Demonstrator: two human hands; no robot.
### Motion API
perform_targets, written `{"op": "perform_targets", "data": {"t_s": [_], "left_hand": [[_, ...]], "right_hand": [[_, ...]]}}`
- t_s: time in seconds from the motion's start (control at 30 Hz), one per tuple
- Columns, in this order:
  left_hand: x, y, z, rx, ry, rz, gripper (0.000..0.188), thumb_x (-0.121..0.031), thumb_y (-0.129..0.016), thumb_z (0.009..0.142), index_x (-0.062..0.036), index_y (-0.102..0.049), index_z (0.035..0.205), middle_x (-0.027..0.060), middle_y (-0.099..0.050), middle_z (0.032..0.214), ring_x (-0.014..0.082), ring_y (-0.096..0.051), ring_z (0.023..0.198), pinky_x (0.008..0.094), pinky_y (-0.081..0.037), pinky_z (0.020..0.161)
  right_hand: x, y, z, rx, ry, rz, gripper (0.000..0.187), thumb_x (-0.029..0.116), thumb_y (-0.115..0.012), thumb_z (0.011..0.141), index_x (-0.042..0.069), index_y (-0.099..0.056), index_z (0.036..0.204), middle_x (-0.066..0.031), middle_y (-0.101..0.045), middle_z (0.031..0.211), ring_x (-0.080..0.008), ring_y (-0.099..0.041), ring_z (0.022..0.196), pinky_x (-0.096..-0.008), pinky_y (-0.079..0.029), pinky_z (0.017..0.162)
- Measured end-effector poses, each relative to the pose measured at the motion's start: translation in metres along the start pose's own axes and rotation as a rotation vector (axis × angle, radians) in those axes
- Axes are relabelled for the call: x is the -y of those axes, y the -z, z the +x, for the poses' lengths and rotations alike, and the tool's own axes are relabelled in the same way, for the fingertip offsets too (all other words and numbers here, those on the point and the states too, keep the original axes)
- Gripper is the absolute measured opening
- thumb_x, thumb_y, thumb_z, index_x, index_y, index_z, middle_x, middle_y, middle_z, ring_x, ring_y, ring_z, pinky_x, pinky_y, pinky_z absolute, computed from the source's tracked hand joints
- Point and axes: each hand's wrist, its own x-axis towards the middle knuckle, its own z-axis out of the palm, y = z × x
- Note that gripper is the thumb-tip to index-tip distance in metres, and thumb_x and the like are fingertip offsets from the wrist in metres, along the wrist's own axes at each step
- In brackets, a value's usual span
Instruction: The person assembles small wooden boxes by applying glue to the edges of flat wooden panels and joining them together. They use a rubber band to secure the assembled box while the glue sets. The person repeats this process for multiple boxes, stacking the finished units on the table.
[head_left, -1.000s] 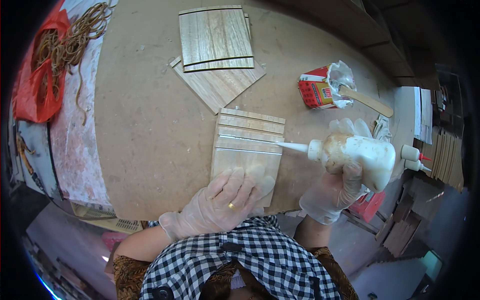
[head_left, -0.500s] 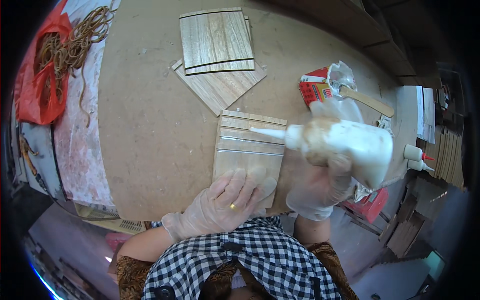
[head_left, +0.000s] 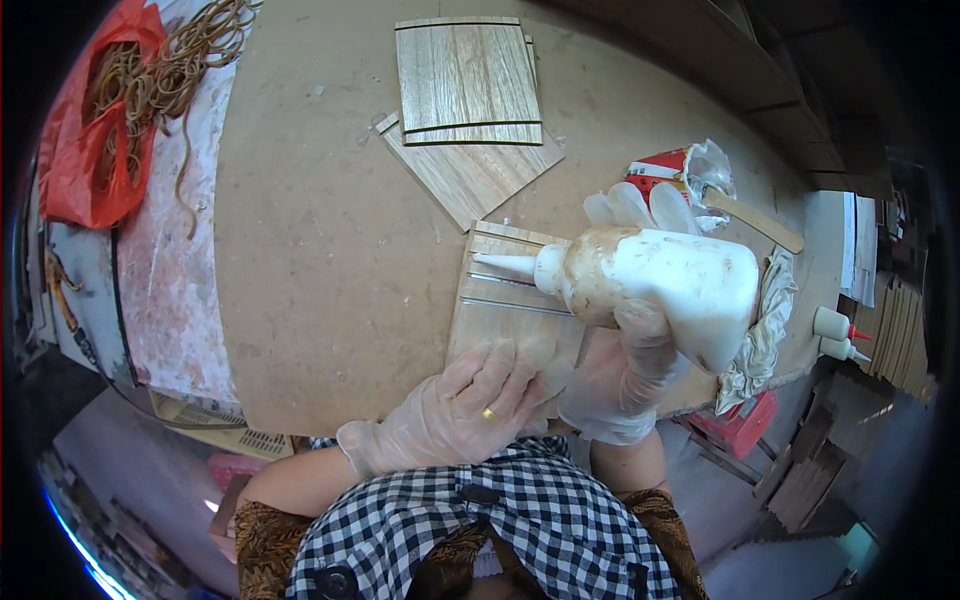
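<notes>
A grooved wooden board (head_left: 500,325) lies at the near edge of the table, with shiny wet-looking lines along its grooves. My gloved left hand (head_left: 480,400) presses its near end, fingers together and curled over it; the thumb is hidden. In my gloved right hand (head_left: 640,370) is a big white squeeze bottle (head_left: 700,270), tilted nearly flat, brown smears round its shoulder. Its thin nozzle points left over the board's far grooves; whether the tip touches I cannot tell. Beyond lie more wooden boards, a dark-grooved one (head_left: 468,80) on top of a slanted one (head_left: 475,175).
Right of the boards stands a torn red packet (head_left: 655,168) with a flat wooden stick (head_left: 755,220). A crumpled cloth (head_left: 765,330) and two small bottles (head_left: 830,322) are at the right edge. A red bag (head_left: 95,170) with tan bands (head_left: 195,60) sits far left.
The squeeze bottle has moved left across the board, its nozzle now near the board's left edge. My left hand stays on the board. The whole view has shifted slightly.
</notes>
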Motion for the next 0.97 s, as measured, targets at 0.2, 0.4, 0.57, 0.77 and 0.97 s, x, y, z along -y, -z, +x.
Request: {"op": "perform_targets", "data": {"t_s": [0.2, 0.4, 0.57, 0.77, 0.97], "left_hand": [[-0.001, -0.004, -0.003, -0.044, -0.006, 0.042, 0.038, -0.024, -0.070, 0.076, -0.0085, -0.065, 0.110, 0.0121, -0.058, 0.120, 0.0297, -0.054, 0.111, 0.0391, -0.049, 0.088], [0.000, -0.001, -0.003, -0.033, -0.021, 0.070, 0.038, -0.025, -0.068, 0.078, -0.0087, -0.064, 0.112, 0.0109, -0.058, 0.119, 0.0291, -0.053, 0.112, 0.0391, -0.049, 0.089], [0.000, -0.001, -0.004, 0.011, -0.014, 0.070, 0.041, -0.023, -0.066, 0.076, -0.0083, -0.063, 0.114, 0.0099, -0.058, 0.118, 0.0272, -0.053, 0.112, 0.0377, -0.049, 0.090], [-0.001, 0.001, -0.005, 0.059, -0.009, 0.079, 0.049, -0.025, -0.065, 0.074, -0.0074, -0.061, 0.120, 0.0101, -0.056, 0.124, 0.0254, -0.053, 0.111, 0.0365, -0.047, 0.091], [-0.001, 0.005, -0.001, 0.122, 0.015, 0.046, 0.057, -0.032, -0.066, 0.072, -0.0082, -0.060, 0.124, 0.0104, -0.055, 0.128, 0.0253, -0.051, 0.113, 0.0366, -0.046, 0.093]], "right_hand": [[0.002, -0.002, -0.006, -0.080, -0.115, -0.185, 0.064, 0.034, -0.062, 0.086, 0.005, -0.039, 0.138, -0.0109, -0.051, 0.130, -0.0232, -0.051, 0.121, -0.0416, -0.039, 0.107], [-0.003, 0.013, -0.002, 0.041, -0.003, -0.183, 0.065, 0.025, -0.067, 0.091, 0.004, -0.035, 0.144, -0.0121, -0.046, 0.140, -0.0259, -0.048, 0.126, -0.0406, -0.038, 0.107], [0.003, 0.000, 0.004, -0.031, 0.027, -0.018, 0.059, 0.030, -0.063, 0.087, 0.003, -0.042, 0.135, -0.0137, -0.051, 0.131, -0.0277, -0.051, 0.121, -0.0448, -0.038, 0.106], [0.015, 0.001, 0.006, -0.097, 0.132, -0.184, 0.048, 0.029, -0.061, 0.087, 0.002, -0.049, 0.125, -0.0130, -0.057, 0.121, -0.0269, -0.053, 0.118, -0.0442, -0.041, 0.103], [0.022, 0.022, 0.006, -0.193, 0.126, -0.421, 0.058, 0.030, -0.064, 0.087, 0.000, -0.044, 0.133, -0.0193, -0.054, 0.128, -0.0303, -0.052, 0.122, -0.0465, -0.038, 0.106]]}}
